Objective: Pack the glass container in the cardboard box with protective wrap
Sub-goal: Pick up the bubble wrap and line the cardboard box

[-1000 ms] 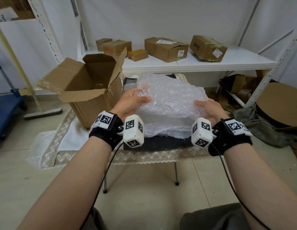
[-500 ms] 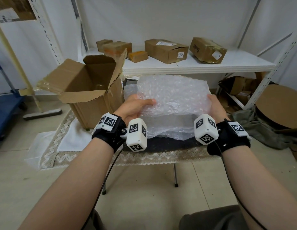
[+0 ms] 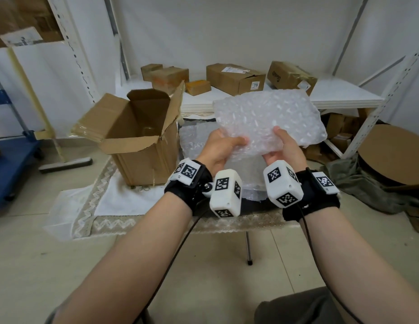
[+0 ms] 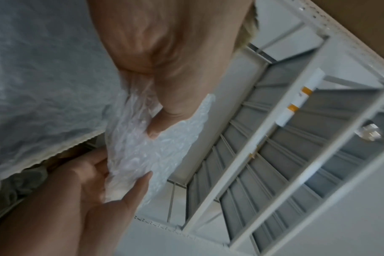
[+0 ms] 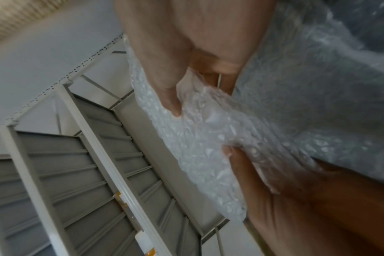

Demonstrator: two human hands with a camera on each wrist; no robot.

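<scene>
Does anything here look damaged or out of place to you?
The open cardboard box looks battered: its front flap's edge is torn and ragged, and the flaps splay unevenly. The bubble wrap pinched by the left hand and right hand is crumpled but looks intact. Nothing appears spilled.

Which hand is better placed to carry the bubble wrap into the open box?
Probably left: the left hand grips the bubble wrap on the side nearer the open cardboard box; the right hand is farther away.

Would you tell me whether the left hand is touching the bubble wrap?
Touching: the head view shows the left hand gripping the bubble wrap, thumb on top.
</scene>
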